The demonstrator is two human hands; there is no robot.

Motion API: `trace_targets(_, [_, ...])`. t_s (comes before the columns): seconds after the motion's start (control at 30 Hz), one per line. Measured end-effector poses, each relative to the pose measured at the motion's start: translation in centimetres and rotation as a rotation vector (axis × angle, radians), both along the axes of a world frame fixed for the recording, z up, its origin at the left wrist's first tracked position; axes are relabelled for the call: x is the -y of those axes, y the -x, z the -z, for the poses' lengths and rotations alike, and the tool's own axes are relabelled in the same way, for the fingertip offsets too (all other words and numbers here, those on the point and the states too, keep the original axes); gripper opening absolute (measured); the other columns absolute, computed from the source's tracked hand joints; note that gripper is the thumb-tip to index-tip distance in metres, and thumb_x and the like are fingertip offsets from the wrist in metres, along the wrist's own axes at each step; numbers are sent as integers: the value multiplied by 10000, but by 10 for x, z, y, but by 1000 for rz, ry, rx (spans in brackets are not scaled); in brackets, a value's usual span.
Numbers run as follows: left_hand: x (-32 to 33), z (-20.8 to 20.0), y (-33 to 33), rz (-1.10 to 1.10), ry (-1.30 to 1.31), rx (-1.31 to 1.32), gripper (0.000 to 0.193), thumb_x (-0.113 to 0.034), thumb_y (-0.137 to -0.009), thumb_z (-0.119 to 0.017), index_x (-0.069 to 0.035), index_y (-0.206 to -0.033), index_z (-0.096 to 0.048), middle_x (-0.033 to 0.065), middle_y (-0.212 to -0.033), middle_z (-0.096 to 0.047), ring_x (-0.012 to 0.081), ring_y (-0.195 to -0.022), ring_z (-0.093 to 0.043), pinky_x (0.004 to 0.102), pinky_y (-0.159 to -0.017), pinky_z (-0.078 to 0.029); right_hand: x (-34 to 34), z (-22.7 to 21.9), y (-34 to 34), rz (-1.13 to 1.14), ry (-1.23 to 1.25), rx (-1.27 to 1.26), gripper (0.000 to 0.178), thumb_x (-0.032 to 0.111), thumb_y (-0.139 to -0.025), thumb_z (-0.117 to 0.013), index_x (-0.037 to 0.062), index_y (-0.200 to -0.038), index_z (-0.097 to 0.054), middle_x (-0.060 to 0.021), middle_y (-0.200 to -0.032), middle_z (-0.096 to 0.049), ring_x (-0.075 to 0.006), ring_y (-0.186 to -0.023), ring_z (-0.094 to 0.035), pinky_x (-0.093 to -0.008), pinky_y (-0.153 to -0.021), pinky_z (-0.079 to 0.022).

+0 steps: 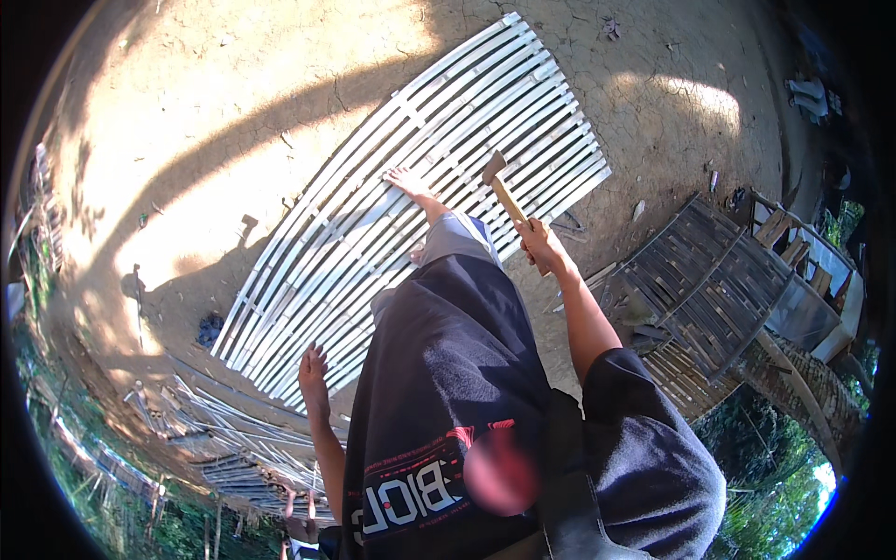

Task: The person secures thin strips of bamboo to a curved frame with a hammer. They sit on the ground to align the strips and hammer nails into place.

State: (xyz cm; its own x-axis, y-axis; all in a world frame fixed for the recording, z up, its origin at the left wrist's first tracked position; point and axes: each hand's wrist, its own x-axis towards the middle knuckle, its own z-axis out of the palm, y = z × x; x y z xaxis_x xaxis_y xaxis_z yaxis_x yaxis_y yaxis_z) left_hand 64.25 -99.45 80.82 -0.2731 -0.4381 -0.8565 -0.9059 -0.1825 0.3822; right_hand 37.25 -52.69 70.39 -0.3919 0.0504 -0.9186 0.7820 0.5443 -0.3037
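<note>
Bare, cracked earth ground (672, 47) spreads under everything, part sunlit and part in shade. On it, in the middle, lies a long panel of pale split-bamboo slats (373, 215), with thin dark gaps between the slats and a few strips crossing them. The person's dark shirt (448, 345), with red and white print, hides part of the panel's near long edge. Well beyond the panel's right end stands a dark slatted platform (709, 280). A heap of poles and slats (243, 434) lies beyond the near left corner.

A small axe (507, 196) with a wooden handle slants above the right part of the panel, head away from the person; whether the head touches the slats does not show. The right grip (543, 246), near the panel's near right edge, is closed around the handle low down, fingers wrapped about the wood and a short stub of handle showing below them.

The left grip (314, 375) is over the panel's near left corner, fingers loosely extended and slightly apart, with nothing visible in it; contact with the slats cannot be made out. A bare foot (408, 183) is planted across the middle slats. A small dark bundle (211, 329) sits on the earth just beside the left end.
</note>
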Motion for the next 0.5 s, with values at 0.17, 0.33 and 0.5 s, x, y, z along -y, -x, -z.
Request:
trace_targets(0.17, [-8, -19, -2, -72, 76, -169, 549, -371, -1066, -451, -24, -1490, -418, 184, -1443, -523, 284, -1329, -511, 390, -1109, -374, -29, 19, -53, 104, -92, 87, 445, 460, -962, -579, 16, -981, -555, -51, -680, -525, -161, -528, -526, -356, -473, -452])
trace_targets(0.33, [-69, 5, -122, -322, 84, -246, 576, -399, -1054, -472, -3, -1472, -439, 191, -1392, -565, 280, -1276, -549, 387, -1086, -404, -107, 38, -104, -42, -220, 379, 501, 487, -946, -590, -13, -963, -582, -96, -692, -566, -211, -535, -561, -417, -475, -476])
trace_targets(0.5, [-189, 56, -320, -737, 93, 11, 527, -377, -1033, -519, -18, -1419, -500, 148, -1309, -632, 239, -1139, -603, 357, -971, -461, -84, 2, -100, -828, -350, 460, 563, 524, -939, -598, -38, -960, -588, -127, -709, -602, -227, -561, -613, -417, -474, -507])
